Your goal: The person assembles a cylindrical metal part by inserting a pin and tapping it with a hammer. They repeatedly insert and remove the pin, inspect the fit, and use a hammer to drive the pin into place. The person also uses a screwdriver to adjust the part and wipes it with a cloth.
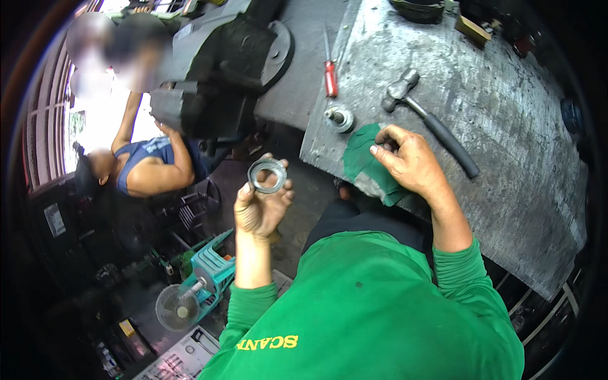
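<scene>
My left hand point(256, 214) is raised beside the bench's near left corner, its fingers closed around a grey metal ring point(268, 189) with an open centre. A green cloth point(360, 158) lies bunched at the bench edge, and my right hand point(416, 163) is on it with thumb and fingers curled in, gripping the fabric. Just beyond the cloth stands a small cylindrical metal part point(341, 119). To the right of it rests a ball-peen hammer point(448, 140) with a black handle. Farther away, a screwdriver point(330, 79) with a red handle lies along the bench's left side.
The worn metal bench point(525, 164) fills the right side. A small box point(473, 30) and a dark round container point(418, 9) sit at its far end. Left of it are a large dark machine body point(212, 82), another person point(155, 158) and a fan point(178, 309) low down.
</scene>
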Available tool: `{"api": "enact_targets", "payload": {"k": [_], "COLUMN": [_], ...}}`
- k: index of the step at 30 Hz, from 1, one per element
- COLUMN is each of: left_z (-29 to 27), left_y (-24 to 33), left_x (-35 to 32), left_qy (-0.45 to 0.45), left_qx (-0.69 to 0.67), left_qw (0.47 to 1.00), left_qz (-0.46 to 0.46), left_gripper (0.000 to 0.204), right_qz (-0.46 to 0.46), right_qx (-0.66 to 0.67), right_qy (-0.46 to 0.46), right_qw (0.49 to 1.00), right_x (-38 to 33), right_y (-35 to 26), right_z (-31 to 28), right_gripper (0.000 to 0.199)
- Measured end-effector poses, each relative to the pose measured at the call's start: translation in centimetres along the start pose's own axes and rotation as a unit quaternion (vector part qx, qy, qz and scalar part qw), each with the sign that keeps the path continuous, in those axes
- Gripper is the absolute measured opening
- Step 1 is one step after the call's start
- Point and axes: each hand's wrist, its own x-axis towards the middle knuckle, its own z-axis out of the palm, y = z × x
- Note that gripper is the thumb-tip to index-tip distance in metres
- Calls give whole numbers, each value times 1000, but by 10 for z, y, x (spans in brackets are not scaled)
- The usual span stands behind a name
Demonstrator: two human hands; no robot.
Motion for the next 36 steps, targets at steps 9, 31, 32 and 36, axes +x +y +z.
{"api": "enact_targets", "payload": {"k": [9,31,32,36], "left_z": [-27,-19,-19,-18], "left_y": [-19,15,16,16], "left_x": [-67,-268,-266,-231], "left_qy": [-152,15,-10,-87], "left_qx": [-91,-11,16,-12], "left_qw": [978,963,967,969], "left_qz": [110,267,255,231], "left_gripper": [83,78,67,49], "right_qz": [-30,-411,-419,-435], "right_qx": [-16,177,172,134], "right_qy": [-89,-109,-95,-46], "right_qw": [995,888,887,889], "right_x": [-46,-142,-139,-116], "right_y": [-82,-247,-244,-224], "right_z": [73,251,247,220], "right_gripper": [27,74,73,73]}}
